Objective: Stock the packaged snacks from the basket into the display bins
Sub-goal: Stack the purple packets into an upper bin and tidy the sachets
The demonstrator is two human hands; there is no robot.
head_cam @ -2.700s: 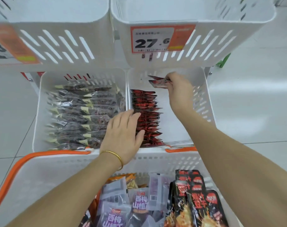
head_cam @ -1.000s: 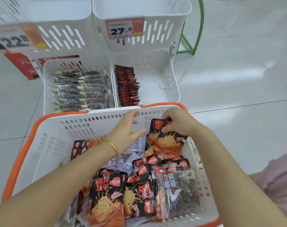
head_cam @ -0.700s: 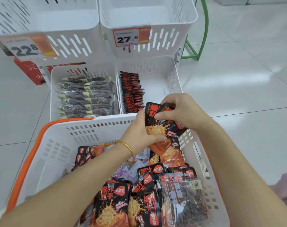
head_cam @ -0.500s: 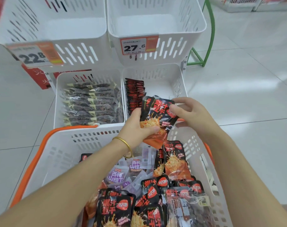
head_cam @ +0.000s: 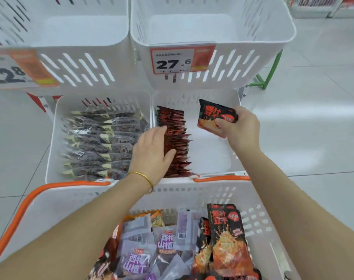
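Right hand [head_cam: 241,128] fingers pinched shut on black-and-red snack packet [head_cam: 214,118], held over bare right half of lower right display bin [head_cam: 212,156]. Left hand [head_cam: 152,152] open, palm flat against standing row of red packets [head_cam: 176,142] in same bin's left half. Packet looks light, soft, glossy, likely slippery; edge pinch suits, squeezing may crush contents. More packets wait in orange-rimmed basket [head_cam: 56,201].
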